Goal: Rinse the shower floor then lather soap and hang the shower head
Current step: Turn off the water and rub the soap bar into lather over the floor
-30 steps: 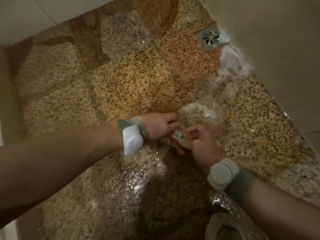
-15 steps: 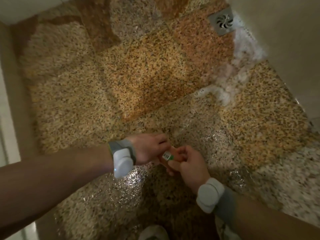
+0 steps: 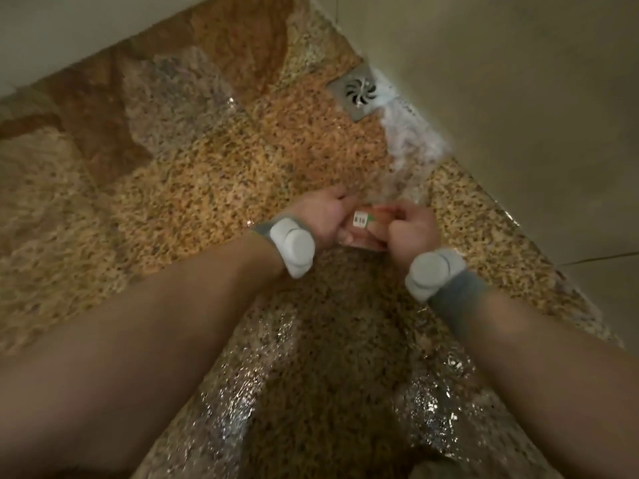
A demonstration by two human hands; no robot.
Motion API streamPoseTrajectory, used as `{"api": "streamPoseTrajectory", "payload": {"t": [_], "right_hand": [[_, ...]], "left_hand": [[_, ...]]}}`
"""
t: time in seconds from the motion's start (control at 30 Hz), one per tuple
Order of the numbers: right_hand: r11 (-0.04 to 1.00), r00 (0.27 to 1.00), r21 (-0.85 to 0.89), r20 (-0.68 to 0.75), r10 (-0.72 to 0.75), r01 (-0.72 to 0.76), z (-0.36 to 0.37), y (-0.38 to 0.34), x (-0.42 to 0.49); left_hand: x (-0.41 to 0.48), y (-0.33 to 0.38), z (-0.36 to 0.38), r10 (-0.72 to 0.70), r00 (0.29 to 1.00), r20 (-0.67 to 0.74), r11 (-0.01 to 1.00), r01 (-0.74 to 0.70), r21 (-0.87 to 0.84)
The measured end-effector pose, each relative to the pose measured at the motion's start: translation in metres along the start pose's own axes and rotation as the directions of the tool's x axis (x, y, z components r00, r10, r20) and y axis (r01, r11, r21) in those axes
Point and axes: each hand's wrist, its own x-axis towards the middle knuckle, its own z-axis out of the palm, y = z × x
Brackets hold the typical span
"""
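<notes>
A: Worn items, quick.
B: Forearms bare. Behind the left hand (image 3: 326,216): grey fabric left band (image 3: 260,230), with a white left device (image 3: 292,246) on it, a rounded block with a raised round cap.
A: Other side?
B: Same kit behind the right hand (image 3: 413,229): grey right band (image 3: 456,300), wider stretch showing, white right device (image 3: 432,271), round cap too.
A: Markings?
B: Too blurred to tell.

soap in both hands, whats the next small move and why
Probably rub the soap between the left hand and right hand to raise lather: both grip it, the floor shines wet, and the only foam lies by the drain.
</notes>
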Motion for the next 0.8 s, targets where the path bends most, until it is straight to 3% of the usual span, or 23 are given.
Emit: {"api": "streamPoseTrajectory", "payload": {"t": [0.1, 0.2, 0.47, 0.8], "right_hand": [[1.0, 1.0, 0.013, -0.023, -0.015, 0.015, -0.008, -0.02, 0.021], [0.994, 0.998, -0.094, 0.015, -0.056, 0.057, -0.024, -0.018, 0.011], [0.994, 0.999, -0.1, -0.027, 0.038, -0.04, -0.066, 0.022, -0.052], [0.99, 0.989, -0.02, -0.056, 0.138, -0.14, -0.094, 0.022, -0.087]], "left_hand": [[0.017, 0.009, -0.008, -0.089, 0.994, -0.062, 0.996, 0.088, -0.023], [0.01, 0.023, -0.005, -0.052, 0.995, -0.081, 0.999, 0.052, -0.002], [-0.026, 0.075, 0.013, 0.077, 0.996, 0.053, 0.996, -0.075, -0.054], [-0.034, 0.106, 0.019, 0.04, 0.992, 0.122, 0.986, -0.019, -0.165]]}}
